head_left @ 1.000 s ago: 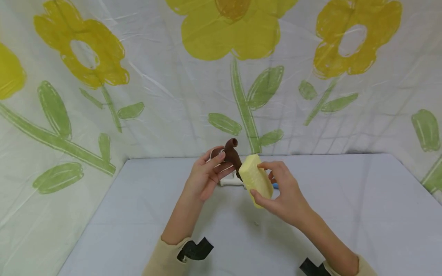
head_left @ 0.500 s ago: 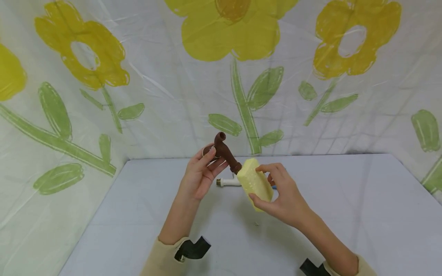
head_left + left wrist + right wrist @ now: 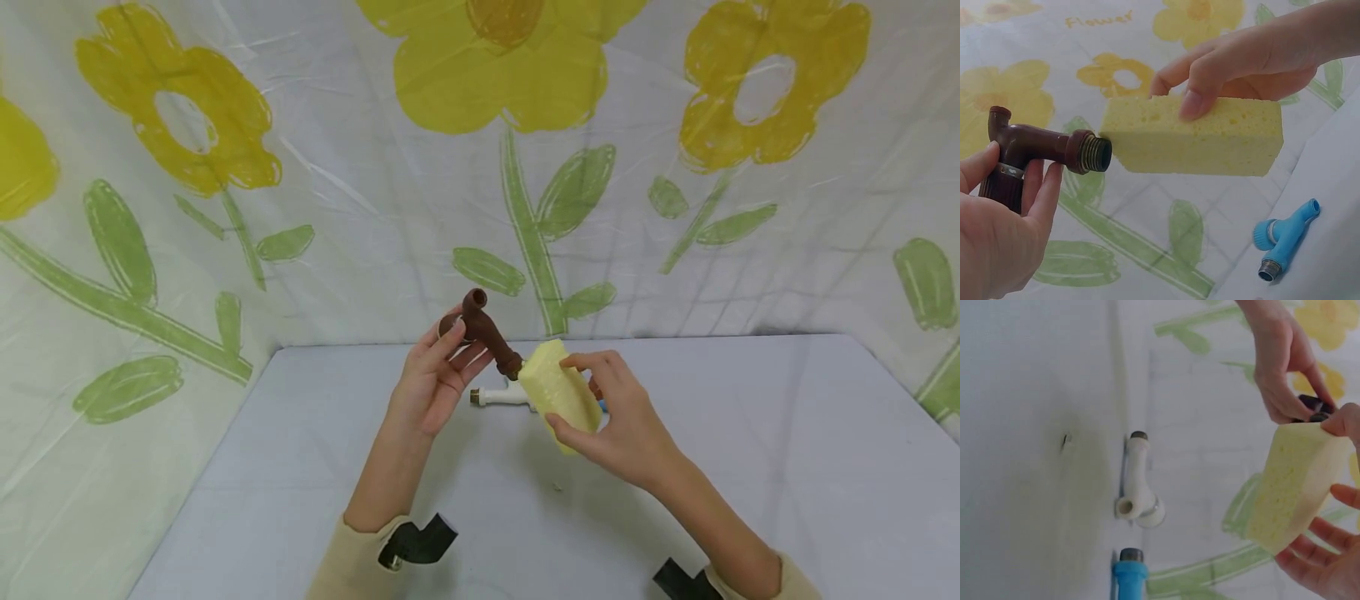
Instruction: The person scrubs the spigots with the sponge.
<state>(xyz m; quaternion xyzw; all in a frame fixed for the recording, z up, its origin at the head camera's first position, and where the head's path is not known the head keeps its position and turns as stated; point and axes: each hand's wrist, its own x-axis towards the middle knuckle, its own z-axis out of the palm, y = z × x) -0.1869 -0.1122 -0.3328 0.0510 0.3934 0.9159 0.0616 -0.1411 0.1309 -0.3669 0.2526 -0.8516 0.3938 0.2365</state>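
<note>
My left hand (image 3: 435, 379) holds a dark brown water tap (image 3: 487, 333) by its handle, raised over the table. The tap's threaded end (image 3: 1097, 154) points right, at the near end of a pale yellow sponge (image 3: 558, 392). My right hand (image 3: 626, 425) grips this block-shaped sponge between thumb and fingers, also in the air. In the left wrist view the thumb lies along the sponge's top edge. Behind the sponge, a white tap (image 3: 501, 397) lies on the table, partly covered by it in the head view.
A blue tap (image 3: 1288, 237) lies on the white table (image 3: 285, 467), beside the white one in the right wrist view. A tiny crumb (image 3: 557, 487) is on the cloth nearer the front. Beyond the table's back edge hangs a flower-printed sheet (image 3: 360, 242).
My left hand and the brown tap have shifted left and slightly up, baring the tap's threaded end from behind the sponge. The sponge in my right hand has moved only a little.
</note>
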